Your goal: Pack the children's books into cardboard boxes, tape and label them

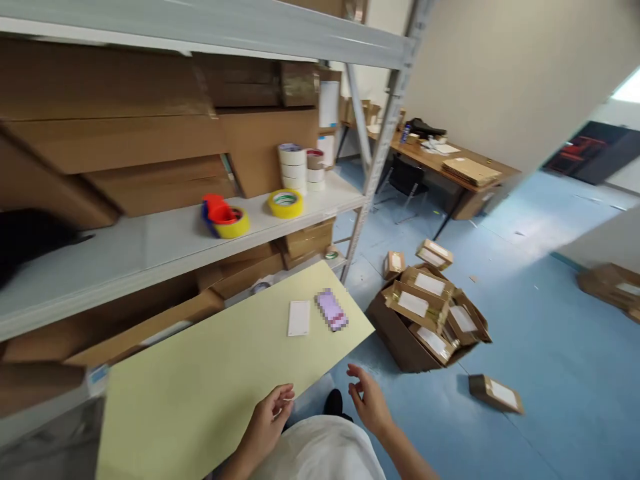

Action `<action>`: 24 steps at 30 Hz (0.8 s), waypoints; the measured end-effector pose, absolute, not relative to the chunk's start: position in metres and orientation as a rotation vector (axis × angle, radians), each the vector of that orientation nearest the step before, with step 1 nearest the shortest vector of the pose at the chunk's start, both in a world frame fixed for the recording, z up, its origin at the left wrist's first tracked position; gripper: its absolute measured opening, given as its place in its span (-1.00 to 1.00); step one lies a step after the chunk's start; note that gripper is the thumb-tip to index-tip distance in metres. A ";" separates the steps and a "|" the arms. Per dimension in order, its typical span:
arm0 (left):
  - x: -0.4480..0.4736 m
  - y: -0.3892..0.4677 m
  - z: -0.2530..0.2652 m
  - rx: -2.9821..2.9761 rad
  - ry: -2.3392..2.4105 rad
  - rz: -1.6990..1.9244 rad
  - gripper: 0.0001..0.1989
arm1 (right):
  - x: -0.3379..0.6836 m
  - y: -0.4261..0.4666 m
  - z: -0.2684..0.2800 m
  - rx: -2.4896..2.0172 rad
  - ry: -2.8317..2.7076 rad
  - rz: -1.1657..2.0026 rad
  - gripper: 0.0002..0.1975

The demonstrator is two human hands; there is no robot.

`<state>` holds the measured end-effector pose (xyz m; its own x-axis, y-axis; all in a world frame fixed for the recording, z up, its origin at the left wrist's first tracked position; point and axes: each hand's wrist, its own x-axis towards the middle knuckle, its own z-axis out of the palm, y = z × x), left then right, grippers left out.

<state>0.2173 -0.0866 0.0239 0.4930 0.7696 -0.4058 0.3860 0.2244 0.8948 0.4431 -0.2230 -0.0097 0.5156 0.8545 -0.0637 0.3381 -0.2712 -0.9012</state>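
Note:
Over the front edge of the pale yellow tabletop [200,373] hovers my left hand [270,413], its fingers loosely curled and apart with nothing in them. Further right, my right hand [367,397] hangs in the air beside the table, above the blue floor, fingers spread and bare. Beyond both hands, a white rectangular card or pad [299,318] lies flat near the table's far right end. Just right of it is a purple-and-pink oblong item [331,309], blurred by pixels, so its kind cannot be made out. Neither hand touches these two things.
A grey metal shelf [150,247] behind the table bears cartons, a red tape dispenser [220,210], yellow tape [285,203] and white rolls [293,167]. Right of the table, a large carton [395,333] overflows with small labelled boxes. Another small box [495,393] lies on the floor. A wooden desk [425,153] stands behind.

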 end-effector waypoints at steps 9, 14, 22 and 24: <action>0.080 -0.115 0.034 1.035 1.467 0.974 -0.57 | 0.317 -0.100 0.043 -1.418 -1.823 0.974 -0.71; 0.024 -0.144 0.028 0.857 1.598 1.199 -0.59 | 0.233 -0.082 0.048 -1.181 -2.041 1.140 -0.69; -0.012 -0.205 0.049 0.783 2.133 1.215 -0.69 | 0.216 -0.055 0.020 -1.090 -2.239 1.460 -0.54; -0.009 -0.231 0.056 0.778 2.251 1.164 -0.68 | 0.211 -0.040 0.007 -1.066 -2.266 1.543 -0.52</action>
